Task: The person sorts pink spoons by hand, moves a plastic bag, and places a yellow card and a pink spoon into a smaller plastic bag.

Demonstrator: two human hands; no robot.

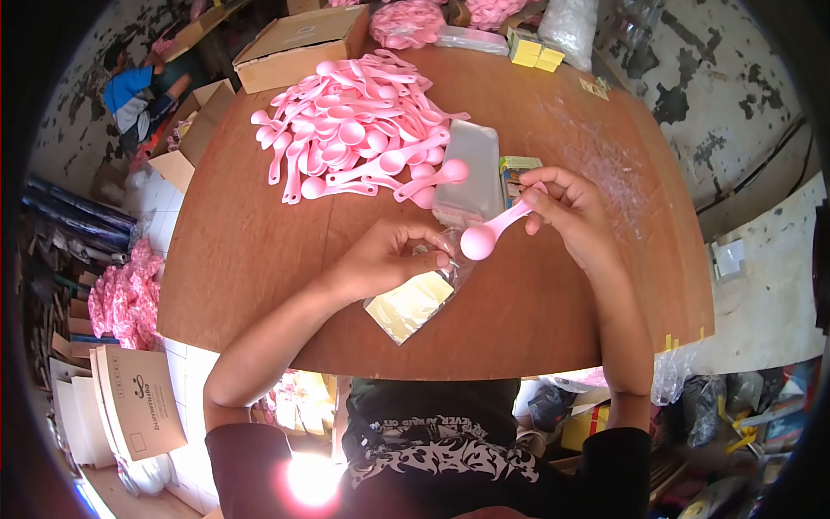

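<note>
Between the thumb and fingers of my right hand [566, 208] is the handle of a pink measuring spoon [481, 240], its round bowl pointing down and left. My left hand [389, 258] pinches the top of a clear plastic bag [450, 290] with a pale yellow card [409, 304] inside. The spoon's bowl is right at the mouth of the bag. Beyond my hands, a heap of pink spoons [350, 130] covers part of the wooden table [251, 259]. A stack of clear bags [467, 169] lies beside the heap, next to a small printed box [516, 177].
Loose plastic strips [609, 169] are scattered at the table's right. At the back stand a cardboard box [298, 48], yellow card stacks [534, 50] and pink bundles [406, 24]. A person [138, 95] in blue sits at the far left. Another carton [138, 402] stands on the floor.
</note>
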